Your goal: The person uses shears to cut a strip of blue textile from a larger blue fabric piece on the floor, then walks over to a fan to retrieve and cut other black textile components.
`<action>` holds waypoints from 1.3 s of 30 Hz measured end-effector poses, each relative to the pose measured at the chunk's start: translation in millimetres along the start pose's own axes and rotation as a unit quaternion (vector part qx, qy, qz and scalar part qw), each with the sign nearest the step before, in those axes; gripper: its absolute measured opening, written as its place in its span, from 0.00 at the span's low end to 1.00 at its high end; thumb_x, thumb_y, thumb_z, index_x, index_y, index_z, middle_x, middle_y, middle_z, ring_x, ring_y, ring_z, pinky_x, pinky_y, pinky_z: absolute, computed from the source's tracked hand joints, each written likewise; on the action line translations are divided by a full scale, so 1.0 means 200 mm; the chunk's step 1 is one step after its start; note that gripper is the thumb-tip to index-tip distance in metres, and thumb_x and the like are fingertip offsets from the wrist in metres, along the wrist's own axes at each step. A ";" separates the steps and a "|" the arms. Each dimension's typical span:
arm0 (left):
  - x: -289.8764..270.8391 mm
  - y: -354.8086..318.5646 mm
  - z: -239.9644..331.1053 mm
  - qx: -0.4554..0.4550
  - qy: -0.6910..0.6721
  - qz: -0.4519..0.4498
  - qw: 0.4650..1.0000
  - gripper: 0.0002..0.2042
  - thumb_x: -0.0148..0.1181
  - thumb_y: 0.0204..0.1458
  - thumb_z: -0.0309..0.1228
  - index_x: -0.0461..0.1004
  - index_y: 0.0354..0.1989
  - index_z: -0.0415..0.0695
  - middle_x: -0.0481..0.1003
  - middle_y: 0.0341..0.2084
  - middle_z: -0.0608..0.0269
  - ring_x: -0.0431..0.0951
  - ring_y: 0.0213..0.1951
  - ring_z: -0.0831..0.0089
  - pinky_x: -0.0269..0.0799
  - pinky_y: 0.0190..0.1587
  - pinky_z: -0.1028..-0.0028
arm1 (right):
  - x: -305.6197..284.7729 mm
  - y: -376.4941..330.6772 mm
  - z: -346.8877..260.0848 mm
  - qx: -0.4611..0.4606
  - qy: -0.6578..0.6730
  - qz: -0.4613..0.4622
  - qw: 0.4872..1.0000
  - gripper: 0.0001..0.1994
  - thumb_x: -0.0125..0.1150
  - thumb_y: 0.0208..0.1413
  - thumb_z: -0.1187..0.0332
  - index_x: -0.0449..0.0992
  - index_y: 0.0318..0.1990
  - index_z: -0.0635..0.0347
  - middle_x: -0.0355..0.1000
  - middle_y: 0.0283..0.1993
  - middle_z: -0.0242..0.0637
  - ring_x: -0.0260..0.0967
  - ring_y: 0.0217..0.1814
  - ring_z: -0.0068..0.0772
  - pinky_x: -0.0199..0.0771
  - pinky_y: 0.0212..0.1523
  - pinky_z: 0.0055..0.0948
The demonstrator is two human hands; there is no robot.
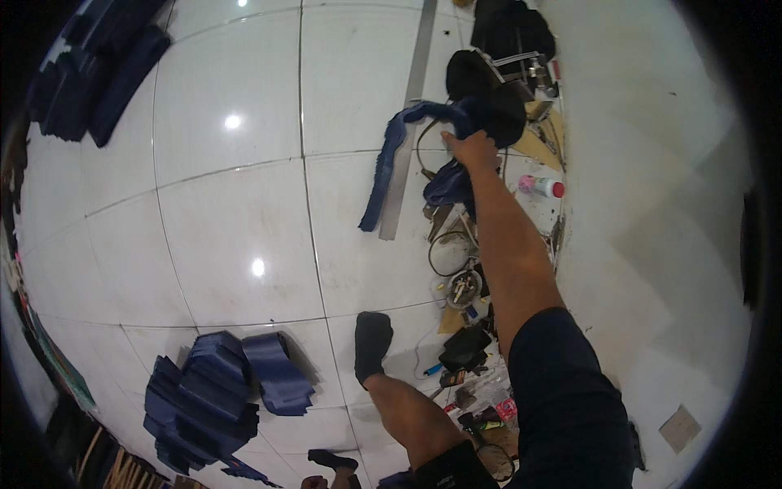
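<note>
My right hand (475, 151) reaches far out along the cluttered side of the floor, its fingers closed on dark blue cloth (383, 175). One long, ragged-edged strip of this cloth curves left from the hand and hangs down beside a long grey flat bar (399, 189), like a metal ruler. A bunched part (446, 184) lies just below the hand. The fingertips are partly hidden by the hand itself. At the lower edge a small bit of a hand (314, 482), seemingly my left hand, shows next to a socked foot (332, 459); its fingers are mostly cut off.
Stacks of folded dark blue cloth lie at lower left (199, 391) and upper left (98, 73). My socked foot (373, 342) rests on the white tiles. Along the wall sit black bags (509, 37), a red-capped bottle (542, 187), an ashtray (465, 288) and loose tools.
</note>
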State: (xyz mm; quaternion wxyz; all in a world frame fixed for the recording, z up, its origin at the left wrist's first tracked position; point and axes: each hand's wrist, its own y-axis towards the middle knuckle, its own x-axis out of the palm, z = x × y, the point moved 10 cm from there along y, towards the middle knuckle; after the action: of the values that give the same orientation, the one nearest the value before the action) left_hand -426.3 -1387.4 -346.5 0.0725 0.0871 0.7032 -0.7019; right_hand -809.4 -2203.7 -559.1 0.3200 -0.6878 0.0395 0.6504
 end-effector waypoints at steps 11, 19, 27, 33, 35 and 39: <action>0.37 -0.06 -0.88 -0.138 -0.461 -0.125 0.868 0.10 0.49 0.63 0.33 0.67 0.46 0.39 0.72 0.34 0.56 0.71 0.43 0.66 0.69 0.49 0.64 | -0.59 -0.12 0.28 -0.119 0.077 0.155 0.978 0.27 0.56 0.53 0.53 0.70 0.53 0.65 0.71 0.54 0.58 0.68 0.57 0.61 0.66 0.58 0.48; -0.01 -0.48 -0.24 -0.047 -0.123 -0.010 0.991 0.20 0.60 0.54 0.41 0.70 0.45 0.34 0.73 0.35 0.54 0.74 0.39 0.64 0.71 0.45 0.66 | -1.57 -0.73 0.42 -0.201 0.194 0.201 0.939 0.26 0.56 0.55 0.54 0.72 0.52 0.70 0.71 0.54 0.59 0.68 0.59 0.58 0.65 0.59 0.41; -0.41 -0.74 -0.82 0.151 -0.191 0.159 0.957 0.14 0.61 0.55 0.36 0.75 0.40 0.36 0.78 0.33 0.51 0.78 0.38 0.62 0.72 0.44 0.68 | -2.64 -1.58 0.74 -0.180 0.100 0.341 0.917 0.25 0.50 0.62 0.54 0.73 0.52 0.72 0.74 0.51 0.56 0.72 0.49 0.49 0.71 0.52 0.42; -0.90 -0.95 -1.36 0.234 -0.241 0.255 0.906 0.12 0.60 0.54 0.33 0.75 0.41 0.37 0.77 0.32 0.53 0.78 0.33 0.62 0.73 0.39 0.67 | -3.28 -3.17 0.57 -0.271 0.504 0.290 0.767 0.24 0.57 0.59 0.57 0.72 0.54 0.69 0.74 0.50 0.49 0.76 0.45 0.41 0.79 0.43 0.34; -1.08 -1.04 -1.52 0.252 -0.240 0.288 0.892 0.12 0.60 0.53 0.33 0.75 0.42 0.37 0.76 0.31 0.53 0.78 0.31 0.63 0.74 0.37 0.67 | -3.46 -3.58 0.58 -0.318 0.513 0.263 0.753 0.24 0.57 0.58 0.57 0.72 0.55 0.66 0.74 0.50 0.48 0.76 0.45 0.42 0.78 0.44 0.34; -1.41 -1.42 -1.77 0.267 -0.315 0.319 0.853 0.14 0.60 0.54 0.34 0.74 0.44 0.37 0.76 0.33 0.55 0.77 0.33 0.68 0.73 0.38 0.70 | -3.67 -4.18 0.59 -0.422 0.419 0.268 0.758 0.22 0.56 0.58 0.58 0.73 0.55 0.64 0.73 0.51 0.46 0.74 0.48 0.42 0.76 0.47 0.34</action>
State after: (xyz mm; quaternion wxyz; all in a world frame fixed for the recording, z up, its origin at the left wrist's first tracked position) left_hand -209.1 -1039.3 -4.5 0.4841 0.0965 0.3621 -0.7907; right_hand -629.5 -1749.4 446.7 -0.2385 -0.9184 0.0743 0.3070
